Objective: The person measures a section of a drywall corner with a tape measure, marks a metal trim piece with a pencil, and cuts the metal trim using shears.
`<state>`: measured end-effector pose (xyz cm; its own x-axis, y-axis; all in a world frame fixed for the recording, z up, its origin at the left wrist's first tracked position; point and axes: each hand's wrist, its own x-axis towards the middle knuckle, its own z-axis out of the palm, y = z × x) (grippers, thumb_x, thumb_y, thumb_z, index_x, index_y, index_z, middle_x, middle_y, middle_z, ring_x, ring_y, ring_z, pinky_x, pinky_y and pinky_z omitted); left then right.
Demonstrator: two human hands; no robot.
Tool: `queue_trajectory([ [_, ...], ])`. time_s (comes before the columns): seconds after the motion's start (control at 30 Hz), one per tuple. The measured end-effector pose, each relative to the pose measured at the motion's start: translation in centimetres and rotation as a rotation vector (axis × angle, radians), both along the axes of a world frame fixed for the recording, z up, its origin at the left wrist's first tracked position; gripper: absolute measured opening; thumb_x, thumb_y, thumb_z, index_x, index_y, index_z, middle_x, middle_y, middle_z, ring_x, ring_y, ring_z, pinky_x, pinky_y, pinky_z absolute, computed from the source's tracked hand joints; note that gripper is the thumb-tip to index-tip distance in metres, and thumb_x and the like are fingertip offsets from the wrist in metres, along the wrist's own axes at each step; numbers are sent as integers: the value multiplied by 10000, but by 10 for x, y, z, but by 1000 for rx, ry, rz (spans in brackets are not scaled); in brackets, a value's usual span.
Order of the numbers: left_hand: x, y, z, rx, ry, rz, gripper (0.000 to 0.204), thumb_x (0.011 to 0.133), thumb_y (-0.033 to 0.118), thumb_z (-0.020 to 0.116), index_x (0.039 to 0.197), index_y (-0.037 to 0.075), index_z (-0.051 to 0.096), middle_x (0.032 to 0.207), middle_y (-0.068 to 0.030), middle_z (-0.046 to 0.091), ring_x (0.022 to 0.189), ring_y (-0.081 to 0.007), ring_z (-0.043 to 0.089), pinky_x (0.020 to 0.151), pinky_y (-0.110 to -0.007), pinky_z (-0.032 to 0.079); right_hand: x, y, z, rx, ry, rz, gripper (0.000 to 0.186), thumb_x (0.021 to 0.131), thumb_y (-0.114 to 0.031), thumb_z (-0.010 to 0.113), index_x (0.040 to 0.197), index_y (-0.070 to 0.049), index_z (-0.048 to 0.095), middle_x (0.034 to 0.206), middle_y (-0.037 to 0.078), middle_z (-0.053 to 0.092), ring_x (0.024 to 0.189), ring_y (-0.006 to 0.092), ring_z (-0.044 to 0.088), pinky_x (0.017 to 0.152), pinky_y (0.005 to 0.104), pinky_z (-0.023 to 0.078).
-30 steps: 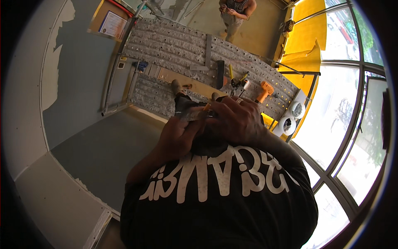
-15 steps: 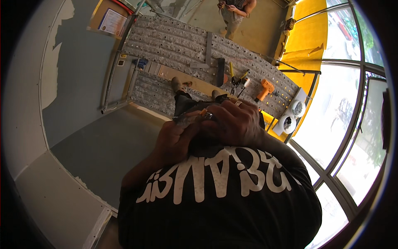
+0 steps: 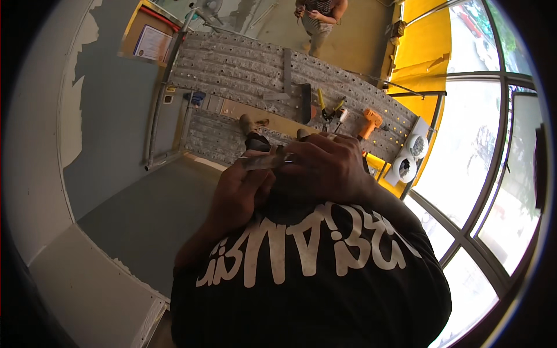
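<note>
Close to my chest, my left hand (image 3: 237, 188) and my right hand (image 3: 325, 165) are together, fingers curled. Between them lies a small, pale greyish strip-like object (image 3: 259, 162) with a shiny end at my right fingers; its kind cannot be made out. My left thumb and fingers pinch its left part. The right hand's fingers close over its other end, and its palm side is hidden. Beyond the hands, one of my boots (image 3: 248, 123) stands on a wooden plank (image 3: 281, 125) of the scaffold platform.
On the perforated metal platform (image 3: 232, 66) lie an orange drill (image 3: 369, 123), yellow-handled snips (image 3: 326, 110), a dark long-bladed tool (image 3: 307, 104) and a metal square (image 3: 286, 72). Twin white lamps (image 3: 409, 156) stand at its right end. Another person (image 3: 320, 20) stands beyond, below the platform.
The orange bit seen between my hands no longer shows; the pale strip is now plainer. My left hand has shifted slightly, and the whole view has tilted a little.
</note>
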<state>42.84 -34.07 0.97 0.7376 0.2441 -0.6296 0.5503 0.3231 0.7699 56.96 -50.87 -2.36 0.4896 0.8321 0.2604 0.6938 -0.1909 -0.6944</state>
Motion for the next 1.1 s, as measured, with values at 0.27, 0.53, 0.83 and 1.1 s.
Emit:
queue_trajectory([
  [0.27, -1, -6, 0, -4, -76, -30, 207, 1021, 145, 530, 1132, 22, 654, 697, 46, 539, 597, -20, 446, 544, -206, 333, -9, -1, -3, -7, 16, 16, 345, 812, -362, 789, 1035, -114, 700, 672, -2, 574, 519, 181, 600, 489, 347, 466],
  [0.53, -12, -8, -6, 207, -96, -175, 292, 1020, 108, 471, 1256, 26, 621, 727, -7, 567, 663, -83, 536, 617, -264, 436, -12, -3, -6, 16, 56, 27, 337, 816, -356, 789, 1033, -111, 706, 680, 5, 596, 531, 188, 616, 498, 352, 474],
  [0.83, -27, 2, 13, 417, -151, -300, 261, 1026, 155, 505, 1175, 10, 663, 793, -51, 646, 670, -92, 556, 626, -275, 456, 3, -16, -30, -93, 4, -172, 247, 840, -260, 780, 1002, -86, 713, 730, 51, 640, 575, 208, 662, 531, 356, 518],
  [1.1, -16, -4, 3, -10, 10, 66, 255, 1023, 144, 507, 1212, -3, 594, 751, 28, 540, 616, -20, 427, 554, -187, 335, -2, -2, -17, 59, 127, 57, 309, 774, -192, 817, 1024, -43, 715, 741, 85, 654, 614, 215, 667, 558, 343, 507],
])
